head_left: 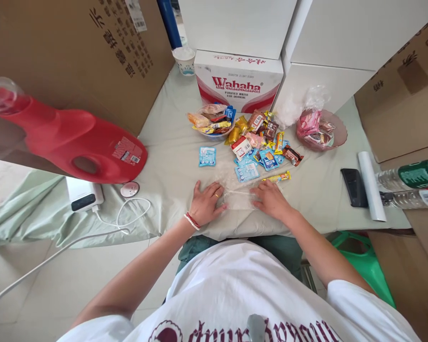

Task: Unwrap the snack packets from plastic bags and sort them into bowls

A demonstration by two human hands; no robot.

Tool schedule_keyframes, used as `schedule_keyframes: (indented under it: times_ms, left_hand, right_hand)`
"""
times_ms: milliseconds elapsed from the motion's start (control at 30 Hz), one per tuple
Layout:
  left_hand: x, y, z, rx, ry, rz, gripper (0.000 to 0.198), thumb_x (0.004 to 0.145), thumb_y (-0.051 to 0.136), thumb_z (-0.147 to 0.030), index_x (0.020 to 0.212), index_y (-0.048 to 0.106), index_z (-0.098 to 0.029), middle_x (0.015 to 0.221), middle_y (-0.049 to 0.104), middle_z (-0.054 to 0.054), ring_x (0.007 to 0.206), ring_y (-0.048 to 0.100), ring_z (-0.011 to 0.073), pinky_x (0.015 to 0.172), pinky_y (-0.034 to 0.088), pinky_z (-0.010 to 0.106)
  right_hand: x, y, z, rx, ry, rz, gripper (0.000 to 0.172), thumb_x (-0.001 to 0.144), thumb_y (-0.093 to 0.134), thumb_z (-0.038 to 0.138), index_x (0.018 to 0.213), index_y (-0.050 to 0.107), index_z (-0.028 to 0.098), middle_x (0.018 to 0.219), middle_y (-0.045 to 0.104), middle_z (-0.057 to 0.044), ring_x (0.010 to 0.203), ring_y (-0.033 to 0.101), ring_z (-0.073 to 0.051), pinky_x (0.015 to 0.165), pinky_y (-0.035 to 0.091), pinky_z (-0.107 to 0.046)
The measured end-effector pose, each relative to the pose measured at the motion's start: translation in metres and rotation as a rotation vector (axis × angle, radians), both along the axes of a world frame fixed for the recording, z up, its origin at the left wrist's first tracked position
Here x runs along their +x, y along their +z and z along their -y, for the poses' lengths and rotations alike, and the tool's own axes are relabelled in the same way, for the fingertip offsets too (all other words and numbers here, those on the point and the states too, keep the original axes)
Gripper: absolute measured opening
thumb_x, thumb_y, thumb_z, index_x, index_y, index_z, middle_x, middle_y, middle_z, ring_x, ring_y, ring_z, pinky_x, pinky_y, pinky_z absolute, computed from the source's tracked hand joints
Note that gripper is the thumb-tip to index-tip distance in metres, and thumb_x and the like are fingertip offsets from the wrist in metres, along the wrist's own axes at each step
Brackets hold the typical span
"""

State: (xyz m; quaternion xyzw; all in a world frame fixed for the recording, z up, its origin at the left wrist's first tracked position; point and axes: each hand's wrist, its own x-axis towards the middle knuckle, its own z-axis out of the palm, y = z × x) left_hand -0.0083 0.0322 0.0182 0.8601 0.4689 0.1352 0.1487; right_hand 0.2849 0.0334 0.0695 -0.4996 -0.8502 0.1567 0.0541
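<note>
A clear plastic bag (239,199) lies flat on the cloth-covered table, between my two hands. My left hand (207,203), with a ring and a red and white bracelet, rests at the bag's left edge, thumb apart and fingers stretched out. On the other side my right hand (271,199) lies palm down, its spread fingers touching the bag's right edge. Just beyond its fingertips is a yellow snack packet (278,177). Farther back is a pile of wrapped snacks (258,137), with a blue packet (207,156) apart at the left.
A bowl of snacks (214,124) and a pink bowl (337,135) flank the pile, before a Wahaha box (238,80). At left are a large red bottle (89,142) and a white power bank (83,194) with cable. A black phone (353,187), white roll (371,186) and plastic bottles (413,175) lie right.
</note>
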Motion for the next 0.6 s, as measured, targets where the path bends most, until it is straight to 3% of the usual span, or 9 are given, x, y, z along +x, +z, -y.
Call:
schedule_keyframes:
  times_ms: [67, 233, 300, 400, 500, 600]
  left_hand:
    - [-0.002, 0.000, 0.004, -0.018, 0.002, -0.024, 0.073, 0.089, 0.067, -0.060, 0.150, 0.054, -0.022, 0.154, 0.055, 0.023, 0.145, 0.049, 0.0434, 0.122, 0.009, 0.080]
    - [-0.011, 0.000, 0.010, -0.066, -0.016, -0.052, 0.100, 0.081, 0.071, -0.071, 0.162, 0.038, -0.022, 0.164, 0.042, 0.024, 0.152, 0.039, 0.0456, 0.121, -0.002, 0.080]
    - [-0.016, -0.001, 0.009, -0.085, -0.041, -0.055, 0.103, 0.079, 0.072, -0.072, 0.163, 0.037, -0.023, 0.166, 0.040, 0.023, 0.153, 0.037, 0.0457, 0.121, -0.004, 0.080]
    - [-0.022, 0.000, 0.006, -0.117, -0.092, -0.061, 0.106, 0.076, 0.075, -0.071, 0.162, 0.038, -0.024, 0.167, 0.038, 0.022, 0.156, 0.032, 0.0453, 0.120, -0.006, 0.080]
    - [-0.023, 0.002, 0.003, -0.167, -0.128, -0.077, 0.109, 0.073, 0.078, -0.070, 0.163, 0.036, -0.025, 0.168, 0.036, 0.022, 0.158, 0.027, 0.0443, 0.120, -0.009, 0.079]
    - [-0.021, 0.004, -0.001, -0.181, -0.140, -0.081, 0.111, 0.071, 0.080, -0.069, 0.163, 0.035, -0.025, 0.168, 0.036, 0.022, 0.159, 0.025, 0.0442, 0.121, -0.008, 0.078]
  right_hand:
    - [-0.004, -0.001, 0.009, 0.042, 0.020, 0.058, 0.015, 0.098, 0.066, 0.022, 0.107, 0.077, 0.020, 0.090, 0.069, -0.008, 0.100, 0.054, -0.028, 0.085, 0.040, -0.040]
    - [0.012, -0.008, 0.074, 0.281, 0.147, 0.020, 0.026, 0.105, 0.050, 0.015, 0.105, 0.076, 0.019, 0.084, 0.067, -0.009, 0.097, 0.055, -0.026, 0.085, 0.042, -0.040]
    - [0.024, -0.013, 0.108, 0.234, 0.187, 0.002, 0.029, 0.105, 0.048, 0.014, 0.100, 0.076, 0.020, 0.081, 0.066, -0.008, 0.093, 0.057, -0.025, 0.083, 0.046, -0.040]
    - [0.047, -0.008, 0.144, 0.016, 0.192, -0.094, 0.028, 0.105, 0.049, 0.021, 0.097, 0.076, 0.023, 0.077, 0.067, -0.006, 0.085, 0.060, -0.024, 0.075, 0.051, -0.038]
    - [0.064, 0.017, 0.140, -0.109, 0.067, -0.307, 0.025, 0.106, 0.051, 0.028, 0.106, 0.076, 0.028, 0.084, 0.072, -0.005, 0.084, 0.064, -0.022, 0.072, 0.055, -0.036]
    - [0.053, 0.042, 0.101, -0.014, -0.008, -0.342, 0.026, 0.106, 0.052, 0.030, 0.112, 0.077, 0.028, 0.086, 0.071, -0.006, 0.083, 0.062, -0.023, 0.075, 0.054, -0.037]
